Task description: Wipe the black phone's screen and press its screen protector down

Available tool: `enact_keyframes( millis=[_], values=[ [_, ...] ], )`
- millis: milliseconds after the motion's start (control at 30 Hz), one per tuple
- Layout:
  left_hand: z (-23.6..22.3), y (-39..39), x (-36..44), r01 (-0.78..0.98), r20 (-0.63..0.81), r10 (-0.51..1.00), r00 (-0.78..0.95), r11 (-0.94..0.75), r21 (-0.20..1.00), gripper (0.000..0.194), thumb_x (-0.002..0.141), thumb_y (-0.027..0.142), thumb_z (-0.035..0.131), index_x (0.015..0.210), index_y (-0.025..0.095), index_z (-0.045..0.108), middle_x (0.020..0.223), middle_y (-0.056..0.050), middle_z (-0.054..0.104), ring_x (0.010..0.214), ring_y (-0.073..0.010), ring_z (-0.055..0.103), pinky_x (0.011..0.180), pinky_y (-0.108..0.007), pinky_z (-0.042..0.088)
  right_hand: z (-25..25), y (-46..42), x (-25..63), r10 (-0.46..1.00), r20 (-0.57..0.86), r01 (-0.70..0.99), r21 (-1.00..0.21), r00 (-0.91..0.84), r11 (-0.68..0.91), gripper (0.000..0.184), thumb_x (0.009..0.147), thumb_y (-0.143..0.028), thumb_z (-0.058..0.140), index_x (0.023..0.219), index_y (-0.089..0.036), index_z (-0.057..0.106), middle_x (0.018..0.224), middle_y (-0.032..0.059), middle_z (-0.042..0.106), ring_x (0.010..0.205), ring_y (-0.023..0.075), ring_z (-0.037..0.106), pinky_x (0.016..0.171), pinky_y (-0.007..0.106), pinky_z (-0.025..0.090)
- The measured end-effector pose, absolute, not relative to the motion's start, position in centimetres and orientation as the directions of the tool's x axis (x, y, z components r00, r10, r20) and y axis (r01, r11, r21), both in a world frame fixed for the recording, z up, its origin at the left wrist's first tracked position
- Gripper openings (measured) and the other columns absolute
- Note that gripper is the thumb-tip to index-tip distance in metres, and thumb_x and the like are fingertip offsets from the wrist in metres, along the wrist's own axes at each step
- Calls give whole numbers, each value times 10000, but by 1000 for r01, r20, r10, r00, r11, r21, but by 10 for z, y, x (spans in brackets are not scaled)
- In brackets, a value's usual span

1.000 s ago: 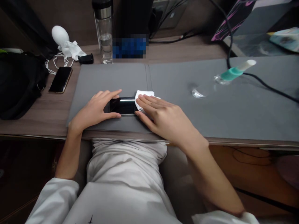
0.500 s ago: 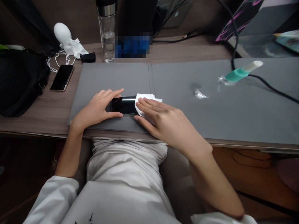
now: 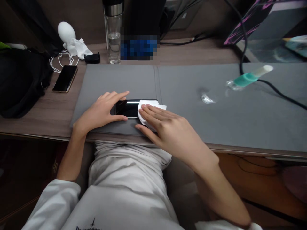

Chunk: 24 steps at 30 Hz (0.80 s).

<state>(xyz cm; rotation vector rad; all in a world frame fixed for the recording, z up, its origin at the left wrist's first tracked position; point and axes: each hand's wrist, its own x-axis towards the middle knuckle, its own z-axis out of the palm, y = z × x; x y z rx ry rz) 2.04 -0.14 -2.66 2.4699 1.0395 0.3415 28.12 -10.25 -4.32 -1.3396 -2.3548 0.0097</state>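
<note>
A dark-screened phone (image 3: 128, 110) lies flat and lengthwise on the grey desk mat (image 3: 189, 127). My left hand (image 3: 102, 110) grips its left end, thumb along the near edge and fingers at the far edge. My right hand (image 3: 171, 129) presses a folded white wipe (image 3: 145, 103) onto the right part of the screen, its fingers stretched over the cloth and its thumb apart on the near side. The wipe and this hand hide part of the phone's right end.
Further right are a small clear plastic piece (image 3: 207, 98) and a bottle with a teal section (image 3: 247, 79), beside a black cable (image 3: 275, 85). Another phone (image 3: 65, 79), a white egg-shaped object (image 3: 66, 32) and a black bag (image 3: 21, 83) are at left. A glass water bottle (image 3: 114, 44) stands behind.
My right hand and the wipe have shifted slightly towards me across the screen, uncovering more of the phone's far edge. My left hand keeps its place on the phone. The view has shifted slightly.
</note>
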Motion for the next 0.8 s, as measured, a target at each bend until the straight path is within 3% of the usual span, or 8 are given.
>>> enact_keyframes(
  millis=[200,367,500,700,800],
  values=[
    [-29,-1,20,593,82,709,700,-641,487,823,1011,600,772,1704,275,469,1503,-108,686,1387,-338,601,1241,-494,441,-55,-87,272,832,343,826,-215,-436,521,630,1147,-434,570,1586,18,576,1632,310,582,1572,396,545,1297,584,498],
    [-28,-1,19,598,75,712,698,-637,487,823,1013,600,768,1708,285,461,1506,-104,685,1391,-341,600,1240,-502,441,-44,-105,270,808,329,818,-151,-488,555,643,1158,-446,534,1546,63,598,1595,344,595,1523,414,599,1262,588,537],
    [-28,-1,20,597,79,709,701,-644,479,811,1013,583,777,1702,288,466,1507,-99,687,1386,-335,602,1237,-497,442,-41,-116,264,806,339,814,-159,-486,558,595,1157,-431,536,1511,34,647,1548,326,647,1472,411,650,1222,579,581],
    [-29,-1,20,589,75,703,707,-644,489,781,1033,603,739,1700,302,465,1530,-99,678,1408,-343,595,1237,-500,441,-59,-90,257,829,347,798,-274,-439,537,638,1140,-435,576,1629,-25,552,1691,295,514,1613,400,487,1331,635,440],
    [-28,-1,20,587,74,704,707,-641,495,782,1031,596,746,1700,301,467,1531,-100,678,1406,-341,596,1236,-490,439,-57,-86,260,833,329,788,-299,-444,538,653,1153,-473,539,1639,-36,543,1698,278,518,1625,377,477,1347,617,422]
  ],
)
